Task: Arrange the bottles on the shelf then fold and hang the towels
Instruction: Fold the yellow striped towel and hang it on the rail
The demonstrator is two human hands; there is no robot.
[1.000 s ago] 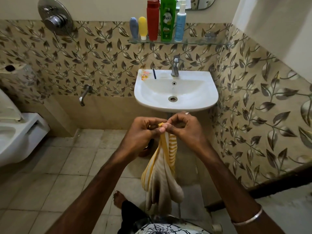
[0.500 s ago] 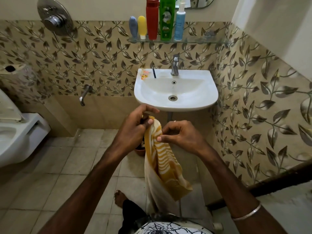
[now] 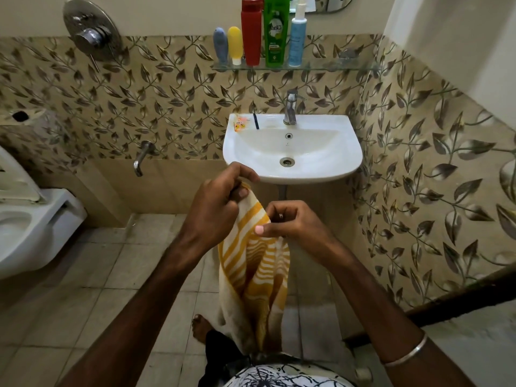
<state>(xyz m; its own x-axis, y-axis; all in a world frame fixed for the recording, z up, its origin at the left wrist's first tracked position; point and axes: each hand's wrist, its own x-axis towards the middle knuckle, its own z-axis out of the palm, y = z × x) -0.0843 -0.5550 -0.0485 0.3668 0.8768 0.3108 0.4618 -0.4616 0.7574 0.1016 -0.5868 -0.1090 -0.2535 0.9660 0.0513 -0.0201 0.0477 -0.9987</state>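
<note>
At the bottom of the frame the yellow-and-white striped towel [image 3: 255, 280] hangs in loose vertical folds, its lower end dropping toward the tiled floor [image 3: 92, 297] beside a bare foot [image 3: 201, 328]. It hangs free, probably so that its own weight pulls it straight before folding. At mid-frame both hands grasp its upper edge. The left hand [image 3: 216, 203] pinches the higher corner, raised just in front of the washbasin [image 3: 346, 152]. The right hand [image 3: 290, 223] sits lower and to the right, its thumb and fingers closed on the edge a little way along. The grips stand apart, which suggests the person is finding and spreading the top hem for a fold.

Farther back, in the upper centre, five bottles [image 3: 275, 32] stand upright in a close row on the left part of the glass shelf [image 3: 335, 67] above the basin tap [image 3: 290, 107], so that part of the task looks done. No towel rail shows in view.
</note>
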